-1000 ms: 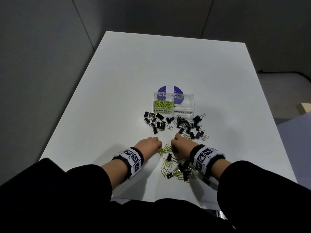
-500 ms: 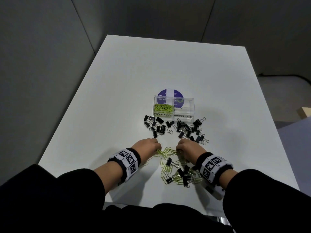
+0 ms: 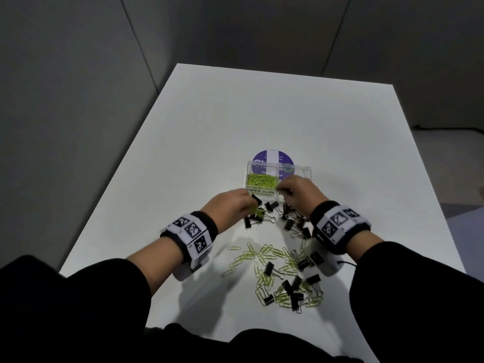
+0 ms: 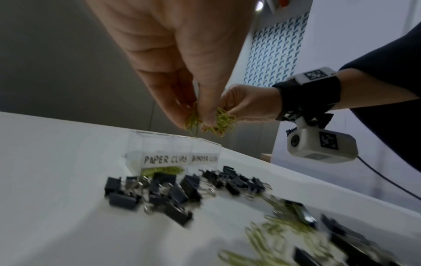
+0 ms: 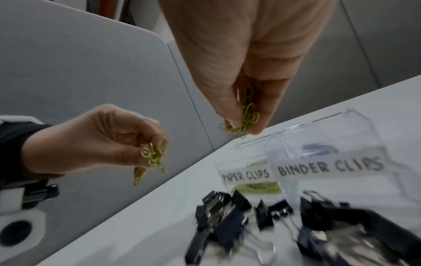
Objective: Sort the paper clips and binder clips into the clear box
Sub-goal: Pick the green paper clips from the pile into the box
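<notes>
Both hands are raised off the white tabletop (image 3: 209, 127), each pinching a small tangle of yellow-green wire paper clips between thumb and fingertips. The left hand (image 3: 230, 206) holds its bunch (image 5: 151, 155) above the scattered small black binder clips with silver wire handles (image 3: 264, 213), just short of the clear plastic two-compartment box (image 3: 301, 170). The right hand (image 3: 298, 191) carries its bunch (image 5: 247, 115) over the box's near wall, about where the two labels meet.

That is what the drop turns on. The box lies crosswise to the person, long axis running left to right. Its left compartment, labelled PAPER CLIPS, already holds a layer of yellow-green clips; its right one, labelled BINDER CLIPS, shows no clips that I can make out. The paper-clip compartment lies ahead of the left hand and slightly to the left of the right hand. The right hand looks nearer the opening, so it would probably release first, after a small shift leftward to stay clear of the divider.

More loose paper clips (image 3: 262, 255) and binder clips lie mixed on the tabletop close to the person. A purple round sticker (image 3: 272, 155) shows beneath and behind the box. Grey partition panels (image 3: 78, 100) enclose the tabletop.
</notes>
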